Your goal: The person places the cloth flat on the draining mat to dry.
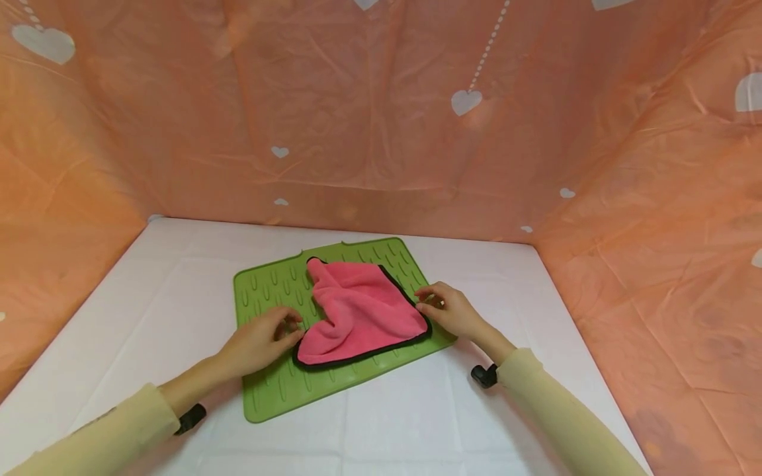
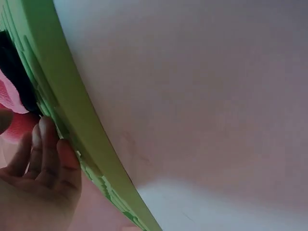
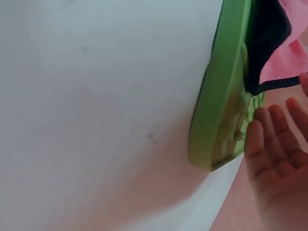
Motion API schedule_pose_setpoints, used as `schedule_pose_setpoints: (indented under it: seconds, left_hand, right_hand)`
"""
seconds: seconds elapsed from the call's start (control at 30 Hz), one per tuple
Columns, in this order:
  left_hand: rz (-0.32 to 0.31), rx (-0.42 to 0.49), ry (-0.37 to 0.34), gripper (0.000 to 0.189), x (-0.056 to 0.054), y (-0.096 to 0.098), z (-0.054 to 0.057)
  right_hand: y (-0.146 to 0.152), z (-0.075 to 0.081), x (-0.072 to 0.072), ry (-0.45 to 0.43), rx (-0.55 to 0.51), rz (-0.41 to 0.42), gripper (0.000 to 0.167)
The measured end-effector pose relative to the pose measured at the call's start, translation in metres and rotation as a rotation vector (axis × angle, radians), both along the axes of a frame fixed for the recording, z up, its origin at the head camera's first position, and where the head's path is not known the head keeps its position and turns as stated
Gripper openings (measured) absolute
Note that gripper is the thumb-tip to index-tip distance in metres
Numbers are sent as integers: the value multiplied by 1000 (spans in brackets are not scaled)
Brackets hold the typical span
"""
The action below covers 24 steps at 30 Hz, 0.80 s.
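A pink cloth (image 1: 369,311) with black edging lies partly crumpled on a green ridged mat (image 1: 276,400). Folds bunch along its left side, and a rolled corner points toward the back. Beside the cloth's front left corner is my left hand (image 1: 262,338), fingers gently bent and thumb apart from them. In the left wrist view, the fingers (image 2: 48,159) are close to the black edging, over the mat. My right hand (image 1: 455,312) is at the cloth's right corner. From the right wrist view, its fingers (image 3: 276,134) extend near the black trim, with nothing pinched between them and the thumb.
The mat rests at an angle on a white-covered table (image 1: 405,430). Orange curtains with pale hearts (image 1: 369,132) enclose the back and both sides. A black device (image 1: 485,375) sits under the right wrist, another (image 1: 192,419) under the left.
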<state>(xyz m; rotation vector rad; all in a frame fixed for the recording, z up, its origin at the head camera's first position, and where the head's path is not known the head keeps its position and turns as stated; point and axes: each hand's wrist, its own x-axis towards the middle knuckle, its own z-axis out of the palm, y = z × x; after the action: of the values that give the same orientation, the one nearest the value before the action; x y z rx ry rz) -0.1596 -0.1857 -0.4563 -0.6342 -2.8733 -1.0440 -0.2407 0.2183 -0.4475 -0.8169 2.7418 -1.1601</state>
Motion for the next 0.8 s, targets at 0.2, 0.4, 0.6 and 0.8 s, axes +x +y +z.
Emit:
schedule_pose_setpoints:
  seconds: [0.2,0.4,0.6,0.8]
  left_hand:
    - [-44,-60,-46,23,-5,4,1]
    - [-84,-47,-48,22,-8,9,0]
    - [-106,-44,-43,22,-8,12,-3]
    - [-105,-7,-61,20,-7,12,-3]
  right_hand:
    - [-5,-1,-5,-88,106,7,31]
    - [-10,-2,-8,-91,141,5,31]
    - [-14,-3,-9,-106,160,-5,29]
    - [-15,-4,-7,-78,148,0,24]
